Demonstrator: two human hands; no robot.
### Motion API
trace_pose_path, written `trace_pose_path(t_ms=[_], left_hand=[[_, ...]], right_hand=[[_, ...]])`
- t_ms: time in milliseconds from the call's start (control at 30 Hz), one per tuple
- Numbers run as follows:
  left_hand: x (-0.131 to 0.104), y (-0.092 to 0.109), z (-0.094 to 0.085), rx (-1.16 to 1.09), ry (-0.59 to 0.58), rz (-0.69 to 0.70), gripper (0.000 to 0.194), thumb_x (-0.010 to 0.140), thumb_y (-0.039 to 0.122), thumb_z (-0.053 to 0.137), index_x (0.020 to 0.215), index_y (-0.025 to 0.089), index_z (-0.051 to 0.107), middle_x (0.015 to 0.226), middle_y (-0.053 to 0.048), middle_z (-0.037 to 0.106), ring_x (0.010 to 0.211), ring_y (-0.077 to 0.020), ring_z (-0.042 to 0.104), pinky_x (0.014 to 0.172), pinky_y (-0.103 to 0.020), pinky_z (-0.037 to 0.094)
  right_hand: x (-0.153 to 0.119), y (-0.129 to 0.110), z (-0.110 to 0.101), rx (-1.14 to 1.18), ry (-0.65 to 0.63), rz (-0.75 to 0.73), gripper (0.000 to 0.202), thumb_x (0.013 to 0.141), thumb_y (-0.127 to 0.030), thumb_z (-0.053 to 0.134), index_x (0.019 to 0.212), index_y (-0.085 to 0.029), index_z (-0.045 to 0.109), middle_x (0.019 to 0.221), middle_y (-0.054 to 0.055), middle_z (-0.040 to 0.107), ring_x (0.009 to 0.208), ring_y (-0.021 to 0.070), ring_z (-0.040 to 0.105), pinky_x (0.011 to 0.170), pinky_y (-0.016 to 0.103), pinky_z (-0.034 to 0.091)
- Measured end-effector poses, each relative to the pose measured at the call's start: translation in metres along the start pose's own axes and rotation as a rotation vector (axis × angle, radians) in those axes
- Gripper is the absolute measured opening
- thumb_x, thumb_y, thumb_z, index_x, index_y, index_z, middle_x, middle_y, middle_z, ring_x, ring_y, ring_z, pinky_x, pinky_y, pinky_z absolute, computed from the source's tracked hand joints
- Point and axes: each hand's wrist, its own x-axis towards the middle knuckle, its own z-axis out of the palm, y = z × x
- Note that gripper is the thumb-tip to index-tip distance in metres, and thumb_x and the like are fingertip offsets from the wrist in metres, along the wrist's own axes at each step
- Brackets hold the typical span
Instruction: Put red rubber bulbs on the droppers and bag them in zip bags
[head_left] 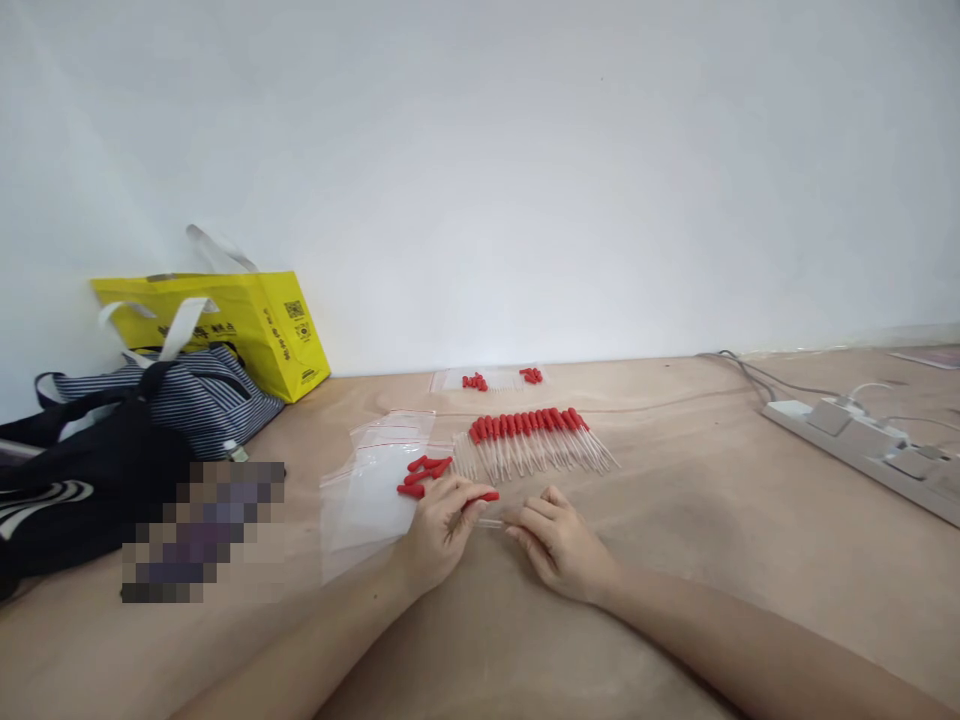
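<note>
My left hand [441,528] is closed, pinching a red rubber dropper bulb [487,497] between thumb and fingers. My right hand [561,548] is closed around the end of a thin clear dropper tube [491,523], whose other end points at the left hand. The bulb and the tube look apart. Just beyond the hands lies a row of droppers [525,428], red bulbs away from me and clear tubes towards me. Bare tubes [465,458] lie at its left end. Several loose red bulbs [431,466] rest on clear zip bags [367,505] beside my left hand.
Near the wall lies another clear bag [444,381] with red bulbs and tubes. A yellow bag [296,345], a striped pouch [217,395] and a black bag [112,480] stand at left, near a blurred patch. A white power strip [862,440] with plugs and cables sits at right.
</note>
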Motion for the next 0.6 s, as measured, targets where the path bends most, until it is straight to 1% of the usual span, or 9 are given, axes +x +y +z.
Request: trace_pose_path(t_ms=[33, 100, 167, 200, 300, 400, 600], left_hand=[[0.000, 0.000, -0.001, 0.002, 0.005, -0.011, 0.018, 0.084, 0.022, 0.042, 0.091, 0.020, 0.059, 0.078, -0.002, 0.060, 0.075, -0.0138, 0.055, 0.069, -0.026, 0.043], [0.001, -0.003, -0.002, 0.008, 0.057, -0.069, 0.018, 0.084, 0.022, 0.041, 0.089, 0.018, 0.058, 0.078, -0.003, 0.060, 0.075, -0.0137, 0.055, 0.068, -0.026, 0.044], [0.001, -0.007, -0.002, 0.010, 0.115, -0.131, 0.017, 0.084, 0.022, 0.041, 0.088, 0.017, 0.057, 0.079, -0.003, 0.059, 0.076, -0.0140, 0.055, 0.068, -0.025, 0.044], [0.001, -0.009, -0.002, 0.007, 0.126, -0.153, 0.017, 0.084, 0.022, 0.042, 0.088, 0.016, 0.057, 0.080, -0.003, 0.059, 0.076, -0.0141, 0.056, 0.067, -0.025, 0.045], [0.001, -0.010, 0.000, -0.019, 0.088, -0.160, 0.017, 0.083, 0.022, 0.042, 0.090, 0.017, 0.057, 0.083, -0.004, 0.060, 0.076, -0.0139, 0.057, 0.064, -0.024, 0.045], [0.001, -0.007, 0.001, -0.032, 0.037, -0.118, 0.018, 0.084, 0.021, 0.042, 0.093, 0.018, 0.057, 0.085, -0.004, 0.061, 0.077, -0.0142, 0.057, 0.065, -0.024, 0.046], [0.001, -0.003, 0.000, -0.037, 0.025, -0.113, 0.018, 0.084, 0.021, 0.041, 0.093, 0.018, 0.056, 0.083, -0.004, 0.061, 0.077, -0.0143, 0.057, 0.068, -0.025, 0.046]], right_hand=[[0.000, 0.001, -0.001, -0.005, 0.014, -0.010, 0.023, 0.088, -0.020, 0.033, 0.086, -0.017, 0.055, 0.070, 0.003, 0.055, 0.061, 0.0129, 0.044, 0.063, 0.027, 0.027], [0.000, 0.004, -0.004, -0.022, 0.051, 0.000, 0.022, 0.087, -0.019, 0.033, 0.083, -0.016, 0.054, 0.069, 0.002, 0.055, 0.060, 0.0127, 0.042, 0.064, 0.028, 0.026], [0.000, 0.008, -0.008, -0.042, 0.089, 0.043, 0.020, 0.086, -0.018, 0.034, 0.081, -0.016, 0.053, 0.068, 0.001, 0.056, 0.058, 0.0123, 0.042, 0.064, 0.028, 0.024], [0.001, 0.010, -0.010, -0.047, 0.106, 0.072, 0.019, 0.086, -0.017, 0.034, 0.080, -0.016, 0.052, 0.067, 0.001, 0.056, 0.058, 0.0120, 0.042, 0.064, 0.028, 0.024], [0.004, 0.013, -0.013, -0.031, 0.138, 0.133, 0.016, 0.085, -0.015, 0.035, 0.080, -0.016, 0.050, 0.068, 0.000, 0.057, 0.057, 0.0112, 0.043, 0.065, 0.028, 0.023], [0.007, 0.010, -0.010, -0.004, 0.134, 0.124, 0.016, 0.085, -0.015, 0.035, 0.084, -0.017, 0.051, 0.073, 0.000, 0.060, 0.059, 0.0110, 0.045, 0.066, 0.028, 0.023], [0.009, 0.005, -0.005, 0.006, 0.112, 0.165, 0.017, 0.085, -0.016, 0.036, 0.086, -0.018, 0.053, 0.073, 0.000, 0.061, 0.059, 0.0117, 0.045, 0.065, 0.028, 0.023]])
